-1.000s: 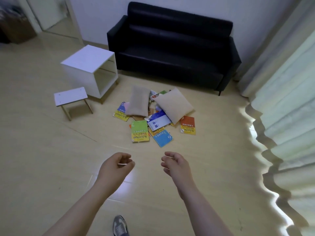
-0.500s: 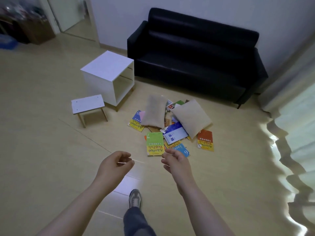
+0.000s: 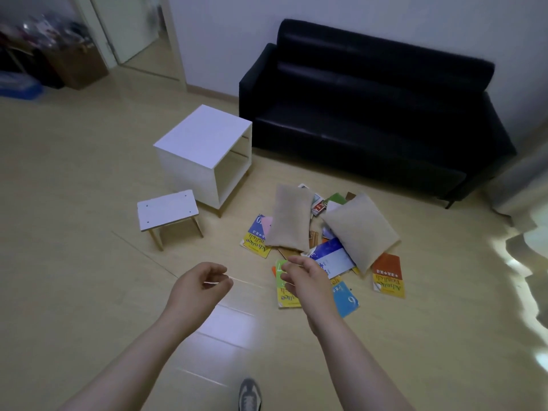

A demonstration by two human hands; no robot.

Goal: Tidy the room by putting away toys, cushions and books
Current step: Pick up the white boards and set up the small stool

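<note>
Approach step, nothing picked yet: left hand (image 3: 201, 287) and right hand (image 3: 305, 284) loosely curled, empty. Next probably: reach to 1 o'clock, lift beige cushions (image 3: 292, 219) off the books (image 3: 388, 274).

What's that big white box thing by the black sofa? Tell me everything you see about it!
The white cube cabinet looks like smooth painted board. It stands upright on the pale floor on short wooden-looking legs. Its top is flat, and one side is open, facing right, showing pale inner walls. It sits left of the black sofa; whether they touch is unclear. A small white stool stands close in front of it.
</note>
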